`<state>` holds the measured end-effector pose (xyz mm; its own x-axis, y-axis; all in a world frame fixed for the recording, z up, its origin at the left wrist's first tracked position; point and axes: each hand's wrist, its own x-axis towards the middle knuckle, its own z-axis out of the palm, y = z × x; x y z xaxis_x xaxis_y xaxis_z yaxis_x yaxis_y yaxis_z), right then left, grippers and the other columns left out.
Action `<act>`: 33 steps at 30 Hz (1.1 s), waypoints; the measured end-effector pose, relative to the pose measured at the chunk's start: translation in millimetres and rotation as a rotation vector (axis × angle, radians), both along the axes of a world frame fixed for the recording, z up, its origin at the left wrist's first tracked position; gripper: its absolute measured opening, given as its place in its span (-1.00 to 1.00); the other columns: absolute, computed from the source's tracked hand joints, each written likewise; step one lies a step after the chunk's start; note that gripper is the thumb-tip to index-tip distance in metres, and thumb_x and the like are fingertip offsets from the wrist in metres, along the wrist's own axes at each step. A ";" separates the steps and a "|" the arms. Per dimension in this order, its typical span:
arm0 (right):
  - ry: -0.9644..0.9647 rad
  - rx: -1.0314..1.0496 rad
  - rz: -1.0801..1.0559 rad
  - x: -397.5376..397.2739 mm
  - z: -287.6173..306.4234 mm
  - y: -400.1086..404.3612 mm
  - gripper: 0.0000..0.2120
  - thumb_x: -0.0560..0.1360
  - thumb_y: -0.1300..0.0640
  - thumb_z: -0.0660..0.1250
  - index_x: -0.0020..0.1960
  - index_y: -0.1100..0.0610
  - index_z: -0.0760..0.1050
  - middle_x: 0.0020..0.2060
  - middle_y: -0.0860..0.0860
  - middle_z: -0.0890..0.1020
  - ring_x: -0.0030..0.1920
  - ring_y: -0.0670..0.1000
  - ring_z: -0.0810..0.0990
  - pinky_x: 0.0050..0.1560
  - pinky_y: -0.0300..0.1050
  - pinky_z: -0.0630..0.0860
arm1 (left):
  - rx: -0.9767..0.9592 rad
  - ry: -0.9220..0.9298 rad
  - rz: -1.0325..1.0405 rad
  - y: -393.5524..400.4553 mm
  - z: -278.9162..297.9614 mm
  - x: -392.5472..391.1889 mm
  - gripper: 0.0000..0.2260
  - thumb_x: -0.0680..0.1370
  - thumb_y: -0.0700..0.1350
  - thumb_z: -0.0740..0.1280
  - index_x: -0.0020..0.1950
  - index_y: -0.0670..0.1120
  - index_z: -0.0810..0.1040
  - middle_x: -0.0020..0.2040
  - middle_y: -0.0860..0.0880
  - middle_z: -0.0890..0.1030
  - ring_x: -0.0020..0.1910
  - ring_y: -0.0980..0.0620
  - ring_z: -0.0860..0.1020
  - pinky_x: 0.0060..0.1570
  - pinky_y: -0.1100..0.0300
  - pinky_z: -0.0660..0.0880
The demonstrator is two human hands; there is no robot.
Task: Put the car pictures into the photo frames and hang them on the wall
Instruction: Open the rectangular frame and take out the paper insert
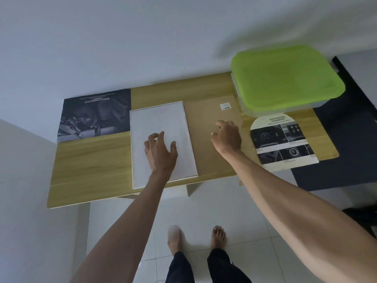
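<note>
Lying flat mid-tabletop was a white photo frame (pixel 161 123), face down or blank, its near edge reaching the tabletop's near edge. Left hand (pixel 160 149) rested on it, fingers (pixel 157 137) spread and released, palm down, grasping nothing. Just right of the frame, touching or nearly so, lay a brown cardboard sheet (pixel 204 123) with a small white label (pixel 225 106) near its far right corner. Right hand (pixel 227 135) hovered over or rested on the cardboard, fingers loosely curled, not clenched on anything. Dark car picture (pixel 93 115), an interior shot, lay at far left, abutting the frame's far left corner. Another car picture (pixel 281 139), rounded top, dashboard photos, lay at right, overhanging the near edge. Green-lidded clear container (pixel 287 80) sat at far right. Wooden tabletop (pixel 91 170) stood against a white wall (pixel 122 37). Bare feet (pixel 218 236) on tiled floor (pixel 255 252).
</note>
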<state>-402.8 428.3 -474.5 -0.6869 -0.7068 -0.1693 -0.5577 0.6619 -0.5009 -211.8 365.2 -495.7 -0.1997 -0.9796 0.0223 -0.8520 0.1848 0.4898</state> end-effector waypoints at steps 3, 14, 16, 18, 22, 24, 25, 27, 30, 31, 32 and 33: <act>-0.087 -0.039 0.048 33.1 7.8 -19.3 -0.81 0.51 0.24 0.33 0.08 0.07 0.60 0.00 0.12 0.60 0.05 0.15 0.55 -0.03 -0.05 0.53 | 0.135 -0.087 0.106 -11.7 3.5 26.0 -0.38 0.57 0.10 0.34 0.54 -0.12 0.25 0.53 -0.18 0.25 0.48 -0.21 0.23 0.42 -0.14 0.24; -0.146 0.066 0.104 118.6 2.7 -45.3 -0.68 0.50 0.30 0.28 0.25 0.30 0.53 0.14 0.23 0.64 0.18 0.25 0.59 0.03 -0.02 0.55 | 0.280 -0.166 0.048 -14.4 -10.0 50.9 -0.27 0.58 0.20 0.27 0.60 -0.17 0.11 0.61 -0.22 0.04 0.57 -0.23 0.04 0.48 -0.14 0.09; -0.122 0.095 0.129 125.6 -0.6 -44.7 -0.58 0.52 0.24 0.30 0.37 0.27 0.46 0.23 0.22 0.58 0.29 0.26 0.50 0.17 0.02 0.50 | 0.270 -0.170 0.062 -12.9 -11.5 50.7 -0.32 0.58 0.21 0.25 0.57 -0.13 0.18 0.61 -0.20 0.06 0.56 -0.21 0.05 0.45 -0.14 0.10; -0.106 0.131 0.135 129.6 -0.6 -44.3 -0.52 0.57 0.13 0.33 0.46 0.20 0.39 0.32 0.19 0.51 0.37 0.26 0.40 0.26 0.09 0.45 | 0.259 -0.147 0.081 -13.2 -12.0 50.0 -0.39 0.58 0.21 0.25 0.52 -0.09 0.25 0.59 -0.17 0.10 0.55 -0.21 0.08 0.42 -0.15 0.11; -0.100 0.094 0.086 126.3 -0.7 -45.6 -0.49 0.59 -0.04 0.32 0.50 0.01 0.34 0.37 0.14 0.48 0.38 0.26 0.36 0.29 0.15 0.39 | 0.236 -0.045 0.114 -15.1 -10.6 47.0 -0.47 0.58 0.21 0.25 0.45 -0.05 0.35 0.54 -0.13 0.21 0.51 -0.18 0.16 0.40 -0.17 0.15; -0.144 0.017 0.062 123.2 -0.8 -46.9 -0.48 0.57 -0.02 0.35 0.49 0.01 0.35 0.33 0.14 0.49 0.33 0.25 0.43 0.26 0.09 0.43 | 0.227 -0.005 0.132 -15.2 -10.8 45.2 -0.49 0.58 0.20 0.26 0.43 -0.04 0.38 0.51 -0.11 0.25 0.50 -0.16 0.19 0.39 -0.17 0.16; -0.171 -0.031 0.050 121.8 0.1 -46.9 -0.48 0.56 0.02 0.37 0.48 0.02 0.36 0.31 0.15 0.49 0.28 0.22 0.48 0.21 0.01 0.45 | 0.222 0.006 0.139 -14.8 -11.4 44.6 -0.51 0.58 0.19 0.26 0.42 -0.04 0.40 0.49 -0.10 0.27 0.49 -0.15 0.20 0.39 -0.16 0.16; -0.256 -0.131 0.002 119.0 3.4 -46.6 -0.48 0.53 0.15 0.39 0.46 0.02 0.39 0.26 0.15 0.47 0.14 0.14 0.55 0.03 -0.20 0.44 | 0.207 0.035 0.150 -13.8 -11.9 44.3 -0.53 0.57 0.18 0.28 0.40 -0.03 0.42 0.47 -0.09 0.30 0.47 -0.14 0.23 0.39 -0.16 0.17; -0.384 -0.247 -0.093 115.0 6.9 -47.0 -0.48 0.46 0.27 0.39 0.39 0.00 0.46 0.19 0.10 0.46 -0.07 -0.10 0.49 -0.28 -0.46 0.35 | 0.194 0.084 0.170 -13.4 -12.5 46.3 -0.55 0.56 0.16 0.30 0.38 -0.03 0.44 0.44 -0.10 0.33 0.45 -0.14 0.25 0.39 -0.16 0.19; -0.423 -0.285 -0.117 113.9 7.7 -47.3 -0.49 0.44 0.27 0.41 0.35 -0.01 0.49 0.16 0.08 0.49 -0.07 -0.12 0.50 -0.30 -0.44 0.35 | 0.192 0.092 0.176 -13.5 -12.9 47.7 -0.55 0.56 0.16 0.31 0.38 -0.02 0.45 0.44 -0.09 0.33 0.45 -0.14 0.26 0.38 -0.15 0.20; -0.466 -0.322 -0.136 112.7 8.5 -47.6 -0.51 0.42 0.28 0.43 0.32 -0.01 0.52 0.11 0.05 0.54 -0.06 -0.11 0.53 -0.30 -0.41 0.37 | 0.190 0.101 0.184 -13.4 -13.1 49.2 -0.55 0.56 0.16 0.31 0.38 -0.02 0.45 0.45 -0.09 0.33 0.45 -0.14 0.26 0.38 -0.15 0.20; -0.509 -0.355 -0.154 112.1 10.5 -47.3 -0.53 0.42 0.29 0.43 0.29 0.00 0.55 0.04 0.00 0.56 -0.10 -0.10 0.55 -0.32 -0.40 0.39 | 0.191 0.112 0.193 -13.3 -13.2 50.5 -0.55 0.55 0.16 0.32 0.38 -0.01 0.45 0.45 -0.09 0.34 0.45 -0.14 0.26 0.38 -0.14 0.21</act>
<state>-290.7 381.0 -464.0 -0.6800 -0.6798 -0.2747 -0.1037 0.4601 -0.8818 -161.3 351.8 -508.9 -0.0159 -0.9879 -0.1545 -0.8013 -0.0799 0.5930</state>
